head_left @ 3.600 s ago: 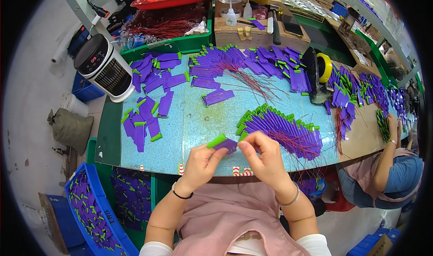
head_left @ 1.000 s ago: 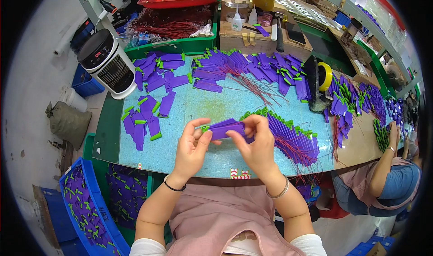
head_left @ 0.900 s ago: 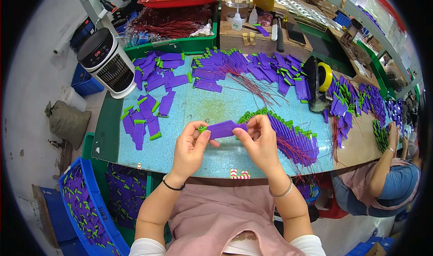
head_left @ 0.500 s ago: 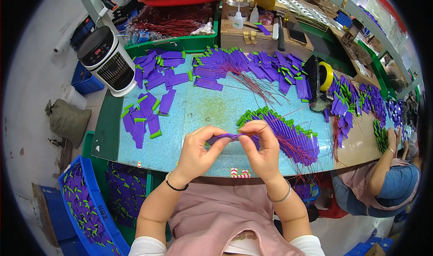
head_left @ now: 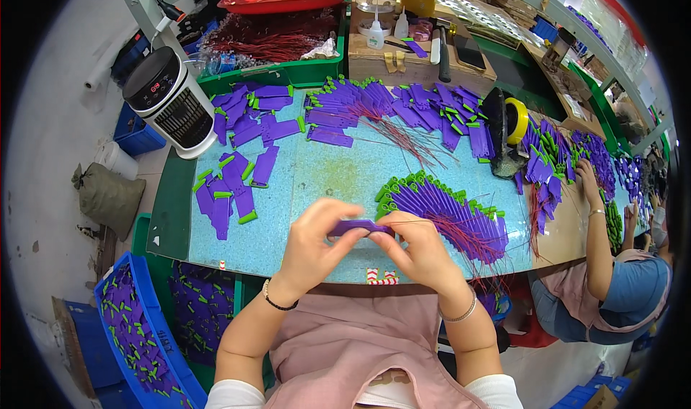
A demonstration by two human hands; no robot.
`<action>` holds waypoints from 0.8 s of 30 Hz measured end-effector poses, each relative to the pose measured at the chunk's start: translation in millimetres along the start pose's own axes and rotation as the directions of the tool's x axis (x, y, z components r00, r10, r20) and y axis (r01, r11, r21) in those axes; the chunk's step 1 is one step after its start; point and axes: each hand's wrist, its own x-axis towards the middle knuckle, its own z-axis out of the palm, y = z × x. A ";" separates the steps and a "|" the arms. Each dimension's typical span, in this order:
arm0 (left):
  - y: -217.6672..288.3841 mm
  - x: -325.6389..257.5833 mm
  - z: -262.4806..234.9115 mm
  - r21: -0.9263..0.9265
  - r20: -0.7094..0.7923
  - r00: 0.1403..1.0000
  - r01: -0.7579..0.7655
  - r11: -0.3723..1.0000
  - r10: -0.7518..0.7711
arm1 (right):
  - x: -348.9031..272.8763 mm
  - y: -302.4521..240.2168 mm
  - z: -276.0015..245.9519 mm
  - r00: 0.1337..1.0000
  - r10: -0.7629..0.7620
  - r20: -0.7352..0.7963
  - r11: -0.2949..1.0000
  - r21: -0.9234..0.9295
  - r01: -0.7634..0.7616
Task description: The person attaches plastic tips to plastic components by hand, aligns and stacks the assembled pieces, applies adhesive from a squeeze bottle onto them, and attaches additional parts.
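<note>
Over the front of the blue table mat (head_left: 317, 200), I hold a flat purple piece (head_left: 350, 226) level between both hands. My left hand (head_left: 311, 240) pinches its left end, and my right hand (head_left: 419, 245) grips the other end between thumb and fingers. Whether this piece has a green tip is hidden by my fingers. Just beyond my right hand lies a fanned row of purple pieces (head_left: 461, 225) with green rolled ends, thin red wires trailing from its right side. A looser pile of similar pieces (head_left: 234, 186) lies to the left.
More purple pieces (head_left: 338, 110) with red wires line the mat's far side. A black-and-white heater (head_left: 176, 106) stands far left. Yellow tape (head_left: 517, 121) sits right. A blue bin (head_left: 155, 322) of pieces is at lower left. A co-worker's hand (head_left: 586, 178) reaches into pieces at right.
My right hand has lowered slightly, its fingers closing nearer the purple piece, which now shows flatter. The co-worker at right has reached an arm farther forward toward the purple pieces.
</note>
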 end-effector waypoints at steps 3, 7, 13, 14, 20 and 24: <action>0.4 -2.3 17.3 -0.512 -0.136 0.970 0.106 0.852 -0.202 | -3.6 -5.3 7.5 0.989 0.084 -0.121 0.975 0.213 -0.057; -10.4 -12.2 10.9 -0.247 0.188 0.947 0.304 0.920 -0.262 | -6.3 0.9 14.4 0.978 0.141 -0.157 0.987 0.103 -0.126; -13.6 -13.9 13.4 0.152 0.256 0.958 -0.169 0.974 0.126 | 6.4 -21.6 2.9 0.933 -0.050 -0.356 0.998 0.027 0.064; -12.6 -15.7 14.9 0.153 0.260 0.958 -0.169 0.974 0.125 | 6.3 -23.2 0.3 0.978 -0.046 -0.202 0.995 0.076 0.062; 3.1 -11.1 9.3 0.101 0.457 0.886 -0.143 0.985 0.082 | -8.0 -2.8 5.6 1.000 -0.013 -0.005 0.902 0.432 0.014; 3.6 -7.9 3.0 0.024 0.671 0.742 -0.043 0.999 0.015 | -15.6 -0.9 8.9 0.974 0.212 0.074 0.670 0.715 -0.200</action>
